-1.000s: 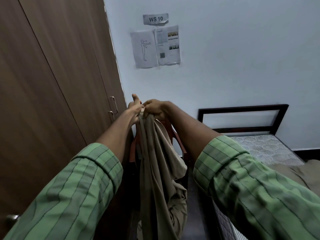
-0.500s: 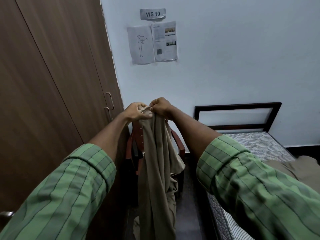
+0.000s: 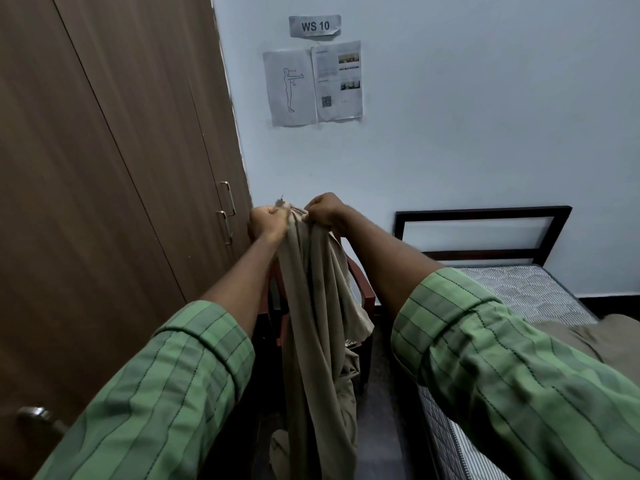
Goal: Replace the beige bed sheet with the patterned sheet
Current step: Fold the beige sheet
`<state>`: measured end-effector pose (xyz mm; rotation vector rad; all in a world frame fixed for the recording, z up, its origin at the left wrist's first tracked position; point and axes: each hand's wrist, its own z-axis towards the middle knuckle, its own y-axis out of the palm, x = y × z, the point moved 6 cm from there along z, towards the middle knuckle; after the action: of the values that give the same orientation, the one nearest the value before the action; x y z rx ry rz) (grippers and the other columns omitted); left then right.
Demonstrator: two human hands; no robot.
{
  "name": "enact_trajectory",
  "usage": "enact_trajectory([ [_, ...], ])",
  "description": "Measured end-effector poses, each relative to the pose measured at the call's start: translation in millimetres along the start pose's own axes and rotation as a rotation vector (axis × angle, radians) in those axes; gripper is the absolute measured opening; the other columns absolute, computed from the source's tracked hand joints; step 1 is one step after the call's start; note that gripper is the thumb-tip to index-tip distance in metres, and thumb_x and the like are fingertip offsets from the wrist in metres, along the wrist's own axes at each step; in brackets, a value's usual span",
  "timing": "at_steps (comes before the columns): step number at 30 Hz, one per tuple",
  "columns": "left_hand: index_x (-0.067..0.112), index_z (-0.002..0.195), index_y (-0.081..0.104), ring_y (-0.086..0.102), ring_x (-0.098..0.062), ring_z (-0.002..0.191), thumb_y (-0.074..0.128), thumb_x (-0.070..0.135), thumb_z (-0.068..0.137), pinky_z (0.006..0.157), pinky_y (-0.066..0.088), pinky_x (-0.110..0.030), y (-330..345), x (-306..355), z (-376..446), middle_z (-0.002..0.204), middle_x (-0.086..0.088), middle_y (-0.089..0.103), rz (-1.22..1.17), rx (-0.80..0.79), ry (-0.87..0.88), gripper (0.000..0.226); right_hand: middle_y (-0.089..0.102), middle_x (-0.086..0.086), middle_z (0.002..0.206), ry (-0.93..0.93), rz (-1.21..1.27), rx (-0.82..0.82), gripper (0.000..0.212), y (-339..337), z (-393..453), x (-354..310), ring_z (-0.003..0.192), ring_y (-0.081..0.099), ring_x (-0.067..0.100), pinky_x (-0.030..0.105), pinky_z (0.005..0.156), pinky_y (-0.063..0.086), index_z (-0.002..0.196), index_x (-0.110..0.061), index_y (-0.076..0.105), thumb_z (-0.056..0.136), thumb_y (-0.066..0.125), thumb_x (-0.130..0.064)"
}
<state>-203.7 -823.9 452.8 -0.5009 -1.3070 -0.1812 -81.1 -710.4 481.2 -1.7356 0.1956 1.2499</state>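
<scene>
The beige bed sheet (image 3: 315, 327) hangs in long folds from both my hands down to the floor. My left hand (image 3: 268, 220) and my right hand (image 3: 323, 211) grip its top edge side by side, held out in front of me at about chest height. More beige cloth (image 3: 588, 337) lies on the bed at the right edge. The striped mattress (image 3: 526, 292) is bare at the head end. The patterned sheet is not clearly in view.
A red-brown chair (image 3: 363, 289) stands behind the hanging sheet, against the wall. A brown wardrobe (image 3: 104, 202) with metal handles fills the left. The bed's dark headboard (image 3: 485, 216) stands against the pale wall, below taped papers (image 3: 311, 84).
My hands have stayed together on the sheet's top edge, dropped slightly lower, and the left thumb has closed onto the cloth. The sheet hangs a little further to the right.
</scene>
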Motion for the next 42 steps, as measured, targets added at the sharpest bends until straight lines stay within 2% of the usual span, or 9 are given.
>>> enact_trajectory([
  [5,0.012,0.048,0.053,0.036,-0.014,0.049,0.077,0.038,0.077,0.047,0.025,-0.026,17,5,-17,0.047,0.008,0.036,0.102,-0.05,-0.01,0.046,0.06,0.017,0.073,0.15,0.193,0.023,0.012,8,-9,1,0.053,0.056,0.025,0.024,0.044,0.044,0.087,0.001,0.06,0.089,0.049,-0.001],
  [12,0.008,0.067,0.073,0.05,-0.007,0.058,0.075,0.044,0.087,0.061,0.039,-0.022,19,-10,-7,0.057,0.003,0.056,0.223,-0.178,0.158,0.041,0.065,0.018,0.077,0.178,0.585,0.012,0.021,22,-10,18,0.05,0.063,0.02,0.034,0.053,0.06,0.096,0.004,0.064,0.094,0.044,0.01],
  [17,0.019,0.069,0.073,0.058,-0.002,0.056,0.061,0.028,0.101,0.061,0.047,-0.027,27,-26,-7,0.059,0.014,0.067,-0.021,-0.351,0.07,0.035,0.067,0.025,0.087,0.188,0.726,0.072,0.025,18,-12,24,0.049,0.068,0.025,0.04,0.055,0.063,0.096,0.005,0.06,0.095,0.036,0.014],
  [22,0.029,0.094,0.068,0.07,-0.014,0.081,0.065,0.015,0.092,0.082,0.057,-0.037,24,-24,-7,0.09,0.003,0.076,0.04,-0.256,0.145,0.014,0.069,0.029,0.103,0.21,0.696,0.058,0.022,17,-13,26,0.053,0.07,0.033,0.041,0.048,0.06,0.104,0.007,0.062,0.096,0.043,0.014],
  [25,0.032,0.091,0.052,0.073,-0.018,0.082,0.064,0.02,0.079,0.073,0.058,-0.034,16,-16,-11,0.085,0.009,0.073,0.14,-0.135,0.251,0.021,0.068,0.026,0.089,0.217,0.626,0.053,0.02,14,-14,24,0.048,0.067,0.032,0.041,0.043,0.057,0.098,0.002,0.061,0.096,0.046,0.015],
  [29,0.027,0.06,0.066,0.07,-0.003,0.075,0.054,0.006,0.068,0.074,0.057,-0.029,21,-3,-30,0.068,0.019,0.071,0.187,-0.196,0.37,0.026,0.061,0.02,0.075,0.221,0.545,0.096,0.017,7,-18,26,0.047,0.064,0.028,0.043,0.046,0.058,0.09,-0.002,0.06,0.095,0.052,0.012],
  [33,0.023,0.086,0.082,0.07,-0.008,0.096,0.056,-0.001,0.08,0.089,0.051,-0.019,16,-4,-33,0.095,0.007,0.078,0.212,-0.162,0.338,0.035,0.062,0.023,0.08,0.244,0.594,0.122,0.015,4,-19,35,0.053,0.068,0.034,0.049,0.056,0.061,0.089,0.0,0.058,0.094,0.052,0.013],
  [39,0.02,0.104,0.081,0.067,-0.013,0.113,0.074,0.016,0.085,0.107,0.049,-0.032,34,-4,-39,0.105,0.002,0.078,0.181,-0.41,0.388,0.021,0.068,0.024,0.094,0.241,0.586,0.12,0.013,10,-19,38,0.07,0.074,0.035,0.043,0.057,0.062,0.094,0.002,0.062,0.084,0.067,0.01],
  [42,0.025,0.103,0.081,0.067,-0.001,0.1,0.085,0.034,0.075,0.095,0.047,-0.016,34,-4,-41,0.094,0.011,0.077,0.22,-0.487,0.449,0.03,0.068,0.016,0.091,0.223,0.604,0.098,0.01,9,-27,41,0.066,0.071,0.025,0.032,0.049,0.06,0.1,-0.001,0.06,0.092,0.057,0.004],
])
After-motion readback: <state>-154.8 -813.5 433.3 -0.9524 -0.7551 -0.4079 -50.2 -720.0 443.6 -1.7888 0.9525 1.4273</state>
